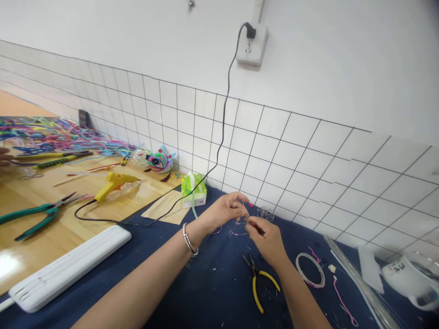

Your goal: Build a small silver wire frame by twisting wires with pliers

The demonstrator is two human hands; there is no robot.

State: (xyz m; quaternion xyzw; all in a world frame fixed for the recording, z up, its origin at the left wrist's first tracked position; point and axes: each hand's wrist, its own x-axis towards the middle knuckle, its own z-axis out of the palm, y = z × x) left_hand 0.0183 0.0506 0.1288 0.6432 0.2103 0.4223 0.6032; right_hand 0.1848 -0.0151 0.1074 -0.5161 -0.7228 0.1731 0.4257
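Note:
My left hand (228, 211), with a silver bangle at the wrist, is closed with its fingertips pinching a thin wire (243, 205). Just to its right my right hand (265, 236) pinches the lower part of the same wire, and the fingertips of both hands almost meet. Thin wire pieces with pink bits (236, 234) show beneath the hands; whether they join the held wire is too small to tell. Below the hands, yellow-handled pliers (256, 278) lie on the dark blue cloth (209, 283) with their jaws slightly apart. A tangle of wire (265, 214) sits behind my right hand.
At left are a yellow glue gun (113, 185), green-handled pliers (48, 214), a white power strip (72, 267) and colourful pipe cleaners (68, 135). Another person's hand (4, 156) shows at the left edge. A tape roll (310, 270) and white cup (413, 276) stand right.

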